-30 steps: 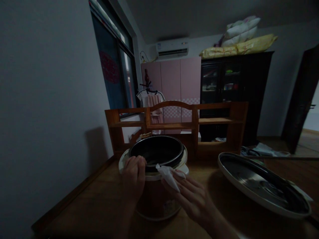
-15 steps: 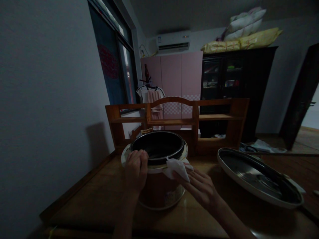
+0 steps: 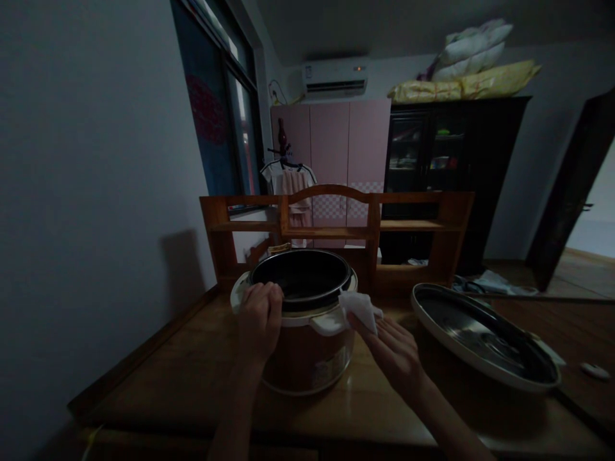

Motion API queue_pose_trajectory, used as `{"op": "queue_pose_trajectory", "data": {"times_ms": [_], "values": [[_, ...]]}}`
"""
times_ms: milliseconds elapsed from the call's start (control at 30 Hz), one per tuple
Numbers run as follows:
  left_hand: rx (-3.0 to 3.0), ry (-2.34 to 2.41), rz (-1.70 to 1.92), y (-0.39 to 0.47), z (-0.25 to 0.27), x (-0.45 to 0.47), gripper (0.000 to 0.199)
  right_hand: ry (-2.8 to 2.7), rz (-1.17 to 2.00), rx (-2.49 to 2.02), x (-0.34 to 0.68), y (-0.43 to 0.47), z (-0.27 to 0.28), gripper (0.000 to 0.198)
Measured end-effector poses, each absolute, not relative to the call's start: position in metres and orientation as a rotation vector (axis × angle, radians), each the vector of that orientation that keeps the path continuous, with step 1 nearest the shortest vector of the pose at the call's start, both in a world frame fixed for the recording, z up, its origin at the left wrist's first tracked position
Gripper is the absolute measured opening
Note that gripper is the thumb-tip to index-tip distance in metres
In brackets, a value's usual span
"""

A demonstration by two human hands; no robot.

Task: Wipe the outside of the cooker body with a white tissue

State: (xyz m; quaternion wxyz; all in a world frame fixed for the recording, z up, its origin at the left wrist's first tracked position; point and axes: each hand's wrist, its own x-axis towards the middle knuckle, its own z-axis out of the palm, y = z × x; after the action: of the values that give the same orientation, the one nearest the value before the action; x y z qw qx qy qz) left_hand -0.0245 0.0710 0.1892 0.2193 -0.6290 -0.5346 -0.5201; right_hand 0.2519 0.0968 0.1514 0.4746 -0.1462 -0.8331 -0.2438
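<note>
An electric cooker (image 3: 302, 362) with a brown body and off-white rim stands on the wooden desk. Its black inner pot (image 3: 300, 275) sits inside, the metal edge rising above the rim. My left hand (image 3: 260, 317) is closed on the cooker's front left rim; the fingertips are hidden. A folded white tissue (image 3: 359, 308) is pinched in my right hand (image 3: 391, 352), by the cooker's right side near the white front ledge (image 3: 330, 322). Whether the tissue touches the rim I cannot tell. To the right, the cooker's lid (image 3: 485, 339) lies tilted, its metal inner side facing up.
Behind the cooker runs a low wooden shelf rack (image 3: 329, 234) along the desk's back. The wall (image 3: 120, 224) closes off the left side. A small white object (image 3: 594, 371) lies at the far right, past the lid. The desk top (image 3: 158, 378) extends toward me.
My right hand and the tissue have moved slightly right, off the front ledge, which now shows. My left hand stays on the rim. The view has shifted a little.
</note>
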Motion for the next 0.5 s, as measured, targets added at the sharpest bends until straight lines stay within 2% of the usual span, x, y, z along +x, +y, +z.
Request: {"op": "queue_pose_trajectory", "data": {"times_ms": [233,400,500], "values": [[-1.748,-1.500,-1.431,0.069,0.191,-0.024,0.030,-2.052,-0.488,-0.440,0.256,0.096,0.144,0.051],[-1.758,-1.512,-1.414,0.068,0.192,-0.023,0.033,-1.774,0.070,-0.763,0.267,0.113,0.142,0.029],[-1.764,-1.525,-1.407,0.067,0.193,-0.022,0.035,-1.577,0.251,-0.873,0.268,0.132,0.150,0.032]]}}
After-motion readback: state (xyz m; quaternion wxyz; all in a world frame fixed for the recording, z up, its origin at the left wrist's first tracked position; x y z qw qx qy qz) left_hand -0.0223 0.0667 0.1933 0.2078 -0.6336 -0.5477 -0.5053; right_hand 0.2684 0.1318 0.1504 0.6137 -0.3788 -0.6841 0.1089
